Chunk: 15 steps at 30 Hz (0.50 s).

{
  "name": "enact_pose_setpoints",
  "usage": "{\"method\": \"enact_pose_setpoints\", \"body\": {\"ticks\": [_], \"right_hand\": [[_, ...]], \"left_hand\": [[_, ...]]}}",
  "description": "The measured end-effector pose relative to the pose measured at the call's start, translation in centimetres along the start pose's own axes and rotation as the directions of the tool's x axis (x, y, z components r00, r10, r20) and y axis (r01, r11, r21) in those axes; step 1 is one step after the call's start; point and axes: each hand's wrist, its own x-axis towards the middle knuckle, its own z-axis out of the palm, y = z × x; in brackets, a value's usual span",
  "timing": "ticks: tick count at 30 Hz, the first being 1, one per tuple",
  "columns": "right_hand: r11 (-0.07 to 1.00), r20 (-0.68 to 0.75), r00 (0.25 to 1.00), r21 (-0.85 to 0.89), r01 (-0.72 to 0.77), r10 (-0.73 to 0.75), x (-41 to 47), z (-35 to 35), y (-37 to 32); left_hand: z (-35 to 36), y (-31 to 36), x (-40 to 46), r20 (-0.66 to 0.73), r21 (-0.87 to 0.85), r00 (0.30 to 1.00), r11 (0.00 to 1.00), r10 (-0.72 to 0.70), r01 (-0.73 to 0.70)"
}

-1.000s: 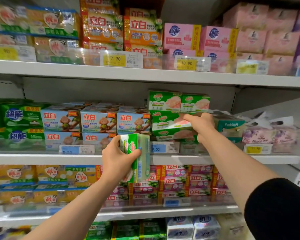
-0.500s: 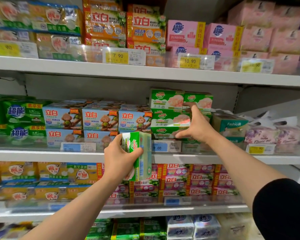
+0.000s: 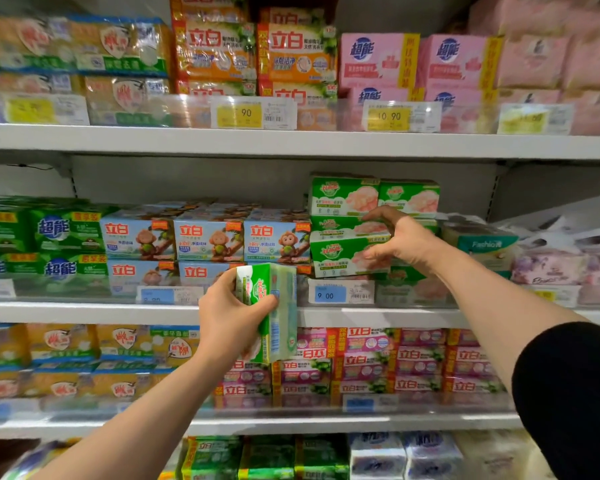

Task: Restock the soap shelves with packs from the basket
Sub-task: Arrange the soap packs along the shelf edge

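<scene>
Head view: left hand [image 3: 231, 315] grips a green soap pack [image 3: 269, 311], held upright in front of the middle shelf [image 3: 84, 311]. Right hand [image 3: 404, 242], fingers spread and holding nothing, hovers at the green stack [image 3: 347, 252]. Judgement: square the stack first, then lay the pack flat, label outward.

The 1 camera sat on my head, faced straight at the soap shelves [image 3: 291, 143] from close, arm's reach, tilted slightly down.
</scene>
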Motion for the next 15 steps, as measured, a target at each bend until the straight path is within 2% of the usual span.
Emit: {"method": "enact_pose_setpoints", "body": {"ticks": [6,15], "right_hand": [[0.998,-0.081,0.996,-0.062,0.032,-0.037,1.4,0.2,0.8],[0.997,-0.110,0.994,0.073,0.030,-0.022,2.5,0.5,1.9]], "left_hand": [[0.0,0.0,-0.1,0.005,0.022,1.000,1.000,0.009,-0.009],[0.5,0.2,-0.2,-0.002,0.082,0.999,0.996,0.040,-0.040]]}}
